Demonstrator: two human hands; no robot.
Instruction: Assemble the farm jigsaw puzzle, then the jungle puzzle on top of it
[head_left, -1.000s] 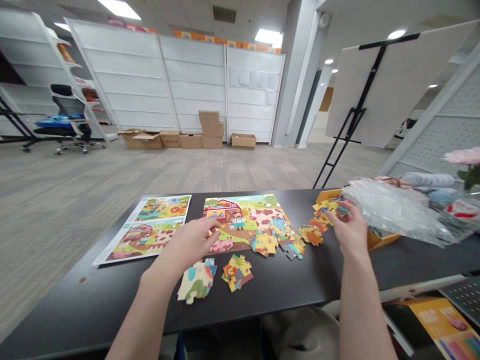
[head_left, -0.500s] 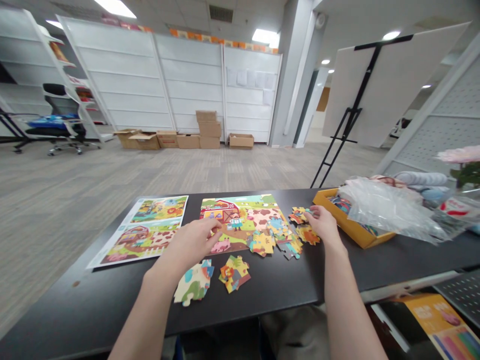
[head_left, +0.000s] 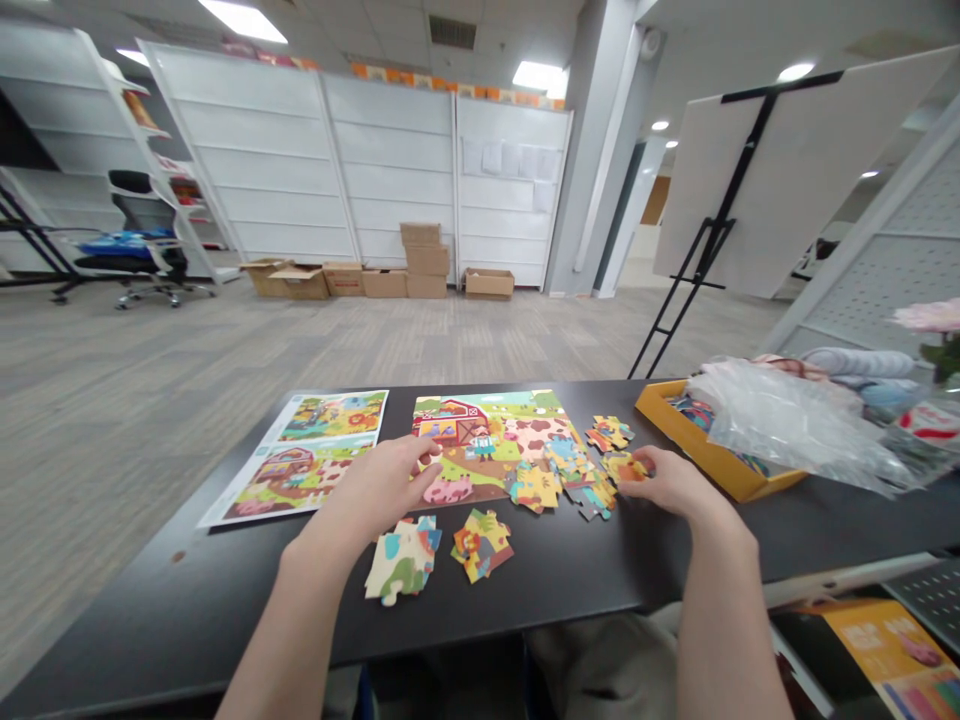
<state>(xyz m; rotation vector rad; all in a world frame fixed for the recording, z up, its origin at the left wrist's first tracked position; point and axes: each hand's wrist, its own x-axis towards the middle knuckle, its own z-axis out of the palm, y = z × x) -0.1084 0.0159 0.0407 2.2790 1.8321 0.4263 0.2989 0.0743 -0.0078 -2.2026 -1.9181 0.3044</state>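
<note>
My right hand (head_left: 667,478) pinches the edge of a yellow-orange jigsaw piece (head_left: 624,466) at the right of the loose pieces. Another small pile of orange jigsaw pieces (head_left: 609,432) lies just beyond it. My left hand (head_left: 397,478) hovers by the lower left corner of the farm puzzle (head_left: 480,470), fingers loosely bent and nothing seen in them. Overlapping pieces (head_left: 537,486) cover the puzzle's lower right. Nearer me lie a cream and green pile of pieces (head_left: 403,562) and a pile with a lion (head_left: 481,545).
A printed picture sheet (head_left: 300,450) lies at the left of the black table (head_left: 255,580). To the right stands a yellow box (head_left: 705,450) with clear plastic bags (head_left: 787,415) on it. An easel (head_left: 705,240) stands behind the table.
My right hand has moved from the far orange pile down to the nearer yellow-orange piece and pinches it. My left hand stays by the puzzle. The view has shifted slightly.
</note>
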